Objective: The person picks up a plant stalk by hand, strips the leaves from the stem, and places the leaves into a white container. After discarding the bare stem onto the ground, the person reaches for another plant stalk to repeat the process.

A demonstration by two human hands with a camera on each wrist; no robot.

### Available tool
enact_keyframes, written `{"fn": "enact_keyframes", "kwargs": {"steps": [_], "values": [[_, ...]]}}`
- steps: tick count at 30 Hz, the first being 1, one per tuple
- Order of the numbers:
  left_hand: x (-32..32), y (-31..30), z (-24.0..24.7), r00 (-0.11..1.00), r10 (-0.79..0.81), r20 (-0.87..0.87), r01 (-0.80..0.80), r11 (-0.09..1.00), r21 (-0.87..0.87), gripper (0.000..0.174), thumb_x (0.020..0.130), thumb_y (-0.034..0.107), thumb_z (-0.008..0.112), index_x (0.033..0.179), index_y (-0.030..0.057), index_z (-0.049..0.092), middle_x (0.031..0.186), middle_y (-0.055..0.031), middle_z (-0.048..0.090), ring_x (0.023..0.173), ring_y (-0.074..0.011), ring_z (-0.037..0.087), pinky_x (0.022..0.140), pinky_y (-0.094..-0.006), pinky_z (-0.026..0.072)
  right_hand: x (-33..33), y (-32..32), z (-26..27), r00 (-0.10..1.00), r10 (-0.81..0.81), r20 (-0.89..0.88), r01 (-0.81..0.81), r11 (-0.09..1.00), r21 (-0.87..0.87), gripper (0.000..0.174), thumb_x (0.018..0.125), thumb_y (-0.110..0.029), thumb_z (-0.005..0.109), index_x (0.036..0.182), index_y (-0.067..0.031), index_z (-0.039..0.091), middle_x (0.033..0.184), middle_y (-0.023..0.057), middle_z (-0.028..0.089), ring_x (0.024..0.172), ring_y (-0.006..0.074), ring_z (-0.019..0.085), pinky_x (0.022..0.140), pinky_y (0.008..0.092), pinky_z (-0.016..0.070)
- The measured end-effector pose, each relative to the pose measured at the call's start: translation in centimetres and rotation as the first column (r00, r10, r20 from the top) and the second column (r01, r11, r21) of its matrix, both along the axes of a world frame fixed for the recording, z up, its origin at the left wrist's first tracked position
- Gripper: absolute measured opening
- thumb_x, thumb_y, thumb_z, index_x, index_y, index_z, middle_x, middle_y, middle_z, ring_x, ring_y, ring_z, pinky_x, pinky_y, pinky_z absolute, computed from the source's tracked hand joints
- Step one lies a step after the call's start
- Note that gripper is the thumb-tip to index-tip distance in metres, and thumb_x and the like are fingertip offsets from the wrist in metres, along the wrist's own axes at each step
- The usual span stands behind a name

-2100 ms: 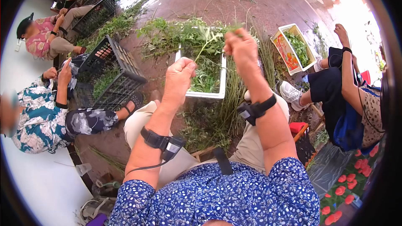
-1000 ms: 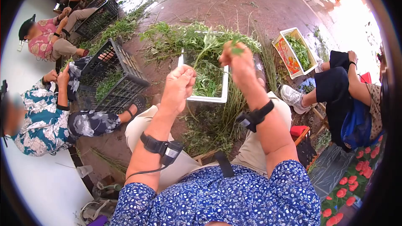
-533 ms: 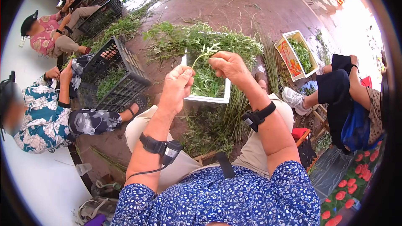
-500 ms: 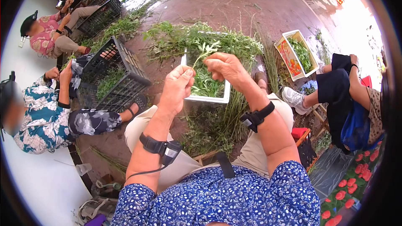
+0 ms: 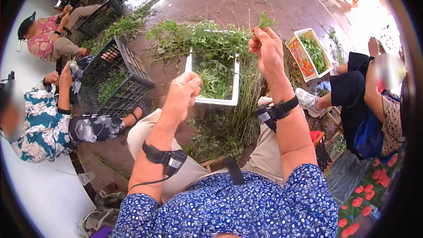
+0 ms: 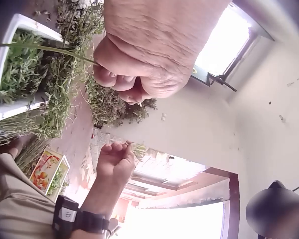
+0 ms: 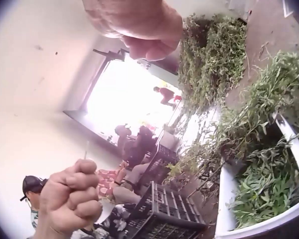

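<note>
Atop right hand fingers: sprig, pinched (left hand grips stem).

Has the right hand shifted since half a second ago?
Yes. The right hand, pinching a leafy sprig, went up and rightward: from over the white box to beyond its right rim.

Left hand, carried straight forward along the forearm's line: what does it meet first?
Probably the white box of greens on the ground just beyond the left hand; it sits lower than the fist, so depth is uncertain.
</note>
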State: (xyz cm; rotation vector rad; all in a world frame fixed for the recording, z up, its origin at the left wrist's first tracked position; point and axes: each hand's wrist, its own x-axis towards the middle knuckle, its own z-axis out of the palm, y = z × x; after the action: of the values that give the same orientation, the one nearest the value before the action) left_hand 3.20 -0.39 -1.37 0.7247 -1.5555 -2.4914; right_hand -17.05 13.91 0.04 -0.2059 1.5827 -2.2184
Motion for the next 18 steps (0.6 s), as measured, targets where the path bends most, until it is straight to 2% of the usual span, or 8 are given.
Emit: {"fn": "enact_keyframes", "kwargs": {"steps": [2,4,5,6,9,11,14,18], "values": [[0.0,-1.0,0.2,0.999,0.015,-0.045,-0.013,0.998,0.055,0.014,0.092,0.017,0.049,0.085,0.0053,0.052,0.059,0.0038,0.044,0.04,-0.0014,0.029,0.035,-0.0157,0.0222,0.4,0.0,-0.6,0.986,0.065,-0.152,-0.039,0.985,0.168,0.012,0.087,-0.012,0.053,0.089,-0.0015,0.057,0.069,0.007,0.057,0.06,0.0137,0.053,0.055,0.0284,0.0458],[-0.1,-1.8,0.4,0.987,0.058,-0.15,-0.037,0.989,0.141,0.014,0.093,0.015,0.047,0.086,0.004,0.051,0.06,0.0019,0.044,0.039,-0.003,0.029,0.035,-0.0175,0.0239,1.7,-0.3,-2.7,0.751,0.571,-0.331,-0.12,0.611,0.783,0.024,0.084,-0.014,0.055,0.105,-0.0054,0.061,0.081,0.0082,0.063,0.068,0.0163,0.059,0.062,0.0287,0.049],[0.0,-2.2,0.6,0.983,0.066,-0.17,-0.038,0.986,0.163,0.014,0.094,0.015,0.045,0.087,0.0033,0.05,0.061,0.001,0.045,0.039,-0.0041,0.028,0.036,-0.0193,0.025,2.2,-0.3,-4.5,0.552,0.673,-0.492,0.103,0.531,0.841,0.035,0.079,-0.017,0.059,0.112,-0.005,0.059,0.098,0.0143,0.064,0.085,0.0239,0.062,0.076,0.0323,0.0492],[0.1,-2.5,0.8,0.982,0.073,-0.172,-0.045,0.985,0.166,0.014,0.094,0.015,0.045,0.087,0.0033,0.05,0.061,0.001,0.045,0.039,-0.0041,0.028,0.036,-0.0193,0.025,2.9,-0.5,-4.7,0.577,0.719,-0.388,0.019,0.463,0.886,0.039,0.077,-0.017,0.059,0.113,-0.0029,0.057,0.106,0.0172,0.062,0.097,0.0294,0.06,0.084,0.0354,0.047],[0.3,-2.9,1.3,0.966,0.126,-0.224,-0.064,0.962,0.266,0.012,0.093,0.014,0.045,0.09,0.0036,0.05,0.063,0.0011,0.044,0.04,-0.0047,0.028,0.038,-0.0203,0.0249,7.0,-1.3,-4.0,0.476,0.878,-0.045,-0.483,0.304,0.821,0.046,0.073,-0.012,0.064,0.118,-0.0035,0.055,0.091,0.0119,0.064,0.083,0.0159,0.059,0.076,0.0291,0.0483],[0.4,-3.1,1.4,0.959,0.135,-0.25,-0.053,0.95,0.308,0.013,0.093,0.015,0.046,0.09,0.0039,0.05,0.063,0.0011,0.044,0.04,-0.0048,0.029,0.038,-0.0203,0.025,10.2,-0.7,-7.1,0.303,0.939,-0.165,-0.507,0.305,0.806,0.057,0.067,-0.014,0.068,0.121,-0.0057,0.053,0.095,0.0134,0.063,0.084,0.0238,0.06,0.076,0.0339,0.0479],[0.3,-3.1,1.5,0.947,0.131,-0.292,-0.014,0.929,0.369,0.012,0.093,0.015,0.046,0.09,0.0046,0.051,0.063,0.0011,0.044,0.04,-0.0055,0.03,0.039,-0.0209,0.0258,13.9,-0.6,-10.6,0.172,0.973,-0.153,-0.503,0.22,0.835,0.034,0.071,-0.02,0.064,0.101,-0.0052,0.058,0.086,0.0166,0.062,0.083,0.031,0.06,0.074,0.0412,0.0463],[0.4,-3.6,0.9,0.885,0.132,-0.447,0.059,0.92,0.388,0.011,0.092,0.015,0.048,0.094,0.0053,0.052,0.068,0.0,0.049,0.046,-0.0075,0.039,0.045,-0.0219,0.034,16.1,1.0,-11.6,0.359,0.915,-0.183,-0.585,0.373,0.72,0.019,0.079,-0.014,0.058,0.095,-0.0028,0.056,0.079,0.0148,0.061,0.071,0.0272,0.059,0.065,0.0376,0.0473]]}}
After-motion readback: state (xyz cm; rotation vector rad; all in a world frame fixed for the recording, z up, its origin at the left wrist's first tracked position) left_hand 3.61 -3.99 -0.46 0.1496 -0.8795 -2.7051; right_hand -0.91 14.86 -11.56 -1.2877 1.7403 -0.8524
